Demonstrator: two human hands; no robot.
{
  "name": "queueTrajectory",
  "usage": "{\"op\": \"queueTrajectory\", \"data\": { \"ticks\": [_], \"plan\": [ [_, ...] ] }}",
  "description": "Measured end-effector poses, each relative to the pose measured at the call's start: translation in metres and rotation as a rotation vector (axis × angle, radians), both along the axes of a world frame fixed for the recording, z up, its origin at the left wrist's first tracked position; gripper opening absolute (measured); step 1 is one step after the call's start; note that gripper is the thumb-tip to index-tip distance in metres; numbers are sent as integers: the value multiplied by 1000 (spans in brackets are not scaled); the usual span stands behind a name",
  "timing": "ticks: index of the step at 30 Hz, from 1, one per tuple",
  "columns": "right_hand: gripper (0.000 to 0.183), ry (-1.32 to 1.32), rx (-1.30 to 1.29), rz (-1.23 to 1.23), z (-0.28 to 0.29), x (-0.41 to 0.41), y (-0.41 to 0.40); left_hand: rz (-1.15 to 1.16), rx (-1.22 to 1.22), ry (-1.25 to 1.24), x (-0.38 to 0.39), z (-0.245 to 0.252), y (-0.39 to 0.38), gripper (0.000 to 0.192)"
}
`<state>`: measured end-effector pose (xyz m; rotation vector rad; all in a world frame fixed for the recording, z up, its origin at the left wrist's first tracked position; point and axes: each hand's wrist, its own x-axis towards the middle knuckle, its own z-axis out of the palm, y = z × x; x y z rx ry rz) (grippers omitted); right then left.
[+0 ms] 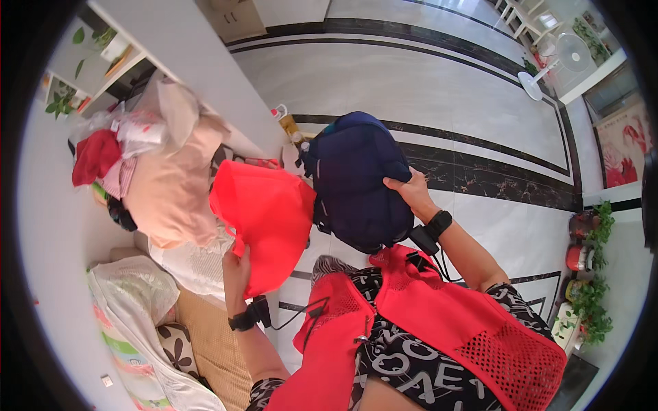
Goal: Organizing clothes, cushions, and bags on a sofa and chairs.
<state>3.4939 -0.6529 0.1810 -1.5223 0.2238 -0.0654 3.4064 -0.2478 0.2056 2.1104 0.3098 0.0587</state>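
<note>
My left hand (pixel 237 269) grips the edge of a bright red fabric bag (pixel 272 221) near its strap-like handle. The bag hangs flattened to the left of a dark navy backpack (pixel 360 180), and the two touch or overlap along one side. On the backpack's right side, my right hand (pixel 411 192) holds it with the thumb across its front face. The fingers behind the backpack are hidden. Dark straps and buckles show along the backpack's left edge.
A sofa (pixel 211 334) with a woven mat lies at the left, bearing a heap of peach-coloured cloth (pixel 169 190). Behind the backpack, a bottle of yellow liquid (pixel 287 123) stands by a white partition (pixel 205 67). Potted plants (pixel 596 277) line the right wall; a white fan (pixel 570 54) stands farther off.
</note>
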Motion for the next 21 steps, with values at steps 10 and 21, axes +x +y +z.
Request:
{"op": "queueTrajectory", "data": {
  "ticks": [10,21],
  "plan": [
    [34,30,15,-223,-24,32,-39,-162,-82,-182,79,-29,-29,33],
    [37,148,-91,-285,30,135,-64,-173,3,-185,235,-81,-70,30]
  ]
}}
